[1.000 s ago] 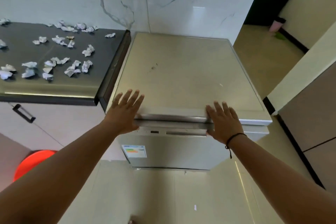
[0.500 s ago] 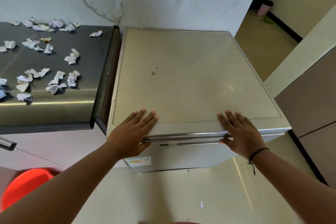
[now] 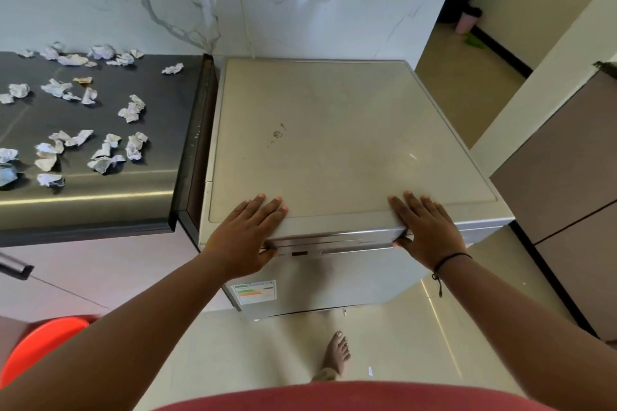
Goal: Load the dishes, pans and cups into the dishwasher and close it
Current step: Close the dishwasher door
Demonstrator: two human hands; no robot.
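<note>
The beige freestanding dishwasher (image 3: pixel 334 143) stands against the marble wall with its door (image 3: pixel 334 277) up against the body. My left hand (image 3: pixel 248 237) lies flat on the front left of its top, fingers straight, thumb hooked under the silver handle strip (image 3: pixel 334 240). My right hand (image 3: pixel 427 230) lies flat on the front right of the top, thumb at the same strip. No dishes, pans or cups are in view.
A dark countertop (image 3: pixel 100 203) to the left carries several crumpled paper scraps (image 3: pixel 133 110). A red bucket (image 3: pixel 40 344) sits on the floor at lower left. Brown cabinets (image 3: pixel 567 193) line the right. My bare foot (image 3: pixel 337 354) stands on the tiled floor before the dishwasher.
Both hands have slid up from the door's top edge onto the dishwasher top. The door gap under the top has closed. My view has come nearer and more overhead.
</note>
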